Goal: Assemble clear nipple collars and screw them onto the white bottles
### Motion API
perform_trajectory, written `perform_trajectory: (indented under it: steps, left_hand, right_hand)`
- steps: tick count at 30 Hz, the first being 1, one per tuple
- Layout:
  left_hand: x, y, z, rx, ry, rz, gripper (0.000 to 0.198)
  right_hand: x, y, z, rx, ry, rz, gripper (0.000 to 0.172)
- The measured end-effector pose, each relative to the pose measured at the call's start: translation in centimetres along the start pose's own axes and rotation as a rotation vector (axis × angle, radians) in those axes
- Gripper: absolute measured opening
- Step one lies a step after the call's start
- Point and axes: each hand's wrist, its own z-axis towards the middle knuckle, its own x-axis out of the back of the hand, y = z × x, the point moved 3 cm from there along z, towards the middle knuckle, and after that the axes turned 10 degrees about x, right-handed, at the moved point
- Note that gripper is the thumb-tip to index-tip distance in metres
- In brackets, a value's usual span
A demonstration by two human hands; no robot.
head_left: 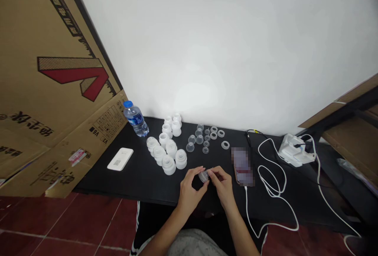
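A person's two bare hands work over the near edge of a black table (97, 181), at the centre of the clock. The left hand (189, 189) curves thumb and fingers around a clear, round plastic piece (203, 176), while the right hand (222, 185) narrows to a pinch at its right side; whether it is one part or several stacked is too small to tell. From that piece, clear plastic domes (199, 139) stand near twelve o'clock, translucent flat rings (227, 146) at one, white rounded plastic fittings (168, 164) in a cluster between ten and eleven, and a dark phone (243, 167) at three. The step in hand appears to be fingertip adjusting of the piece; the next move likely calls for a steady left hold and light right-hand pressure.
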Motion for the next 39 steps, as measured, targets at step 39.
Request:
perform_trajectory:
  steps: [39]
  left_hand:
    - [0.4, 0.4, -0.2, 0.203, -0.180, -0.121, 0.016]
  right_hand:
    - [-6.0, -5.0, 11.8, 0.500, -0.491, -0.707, 0.045]
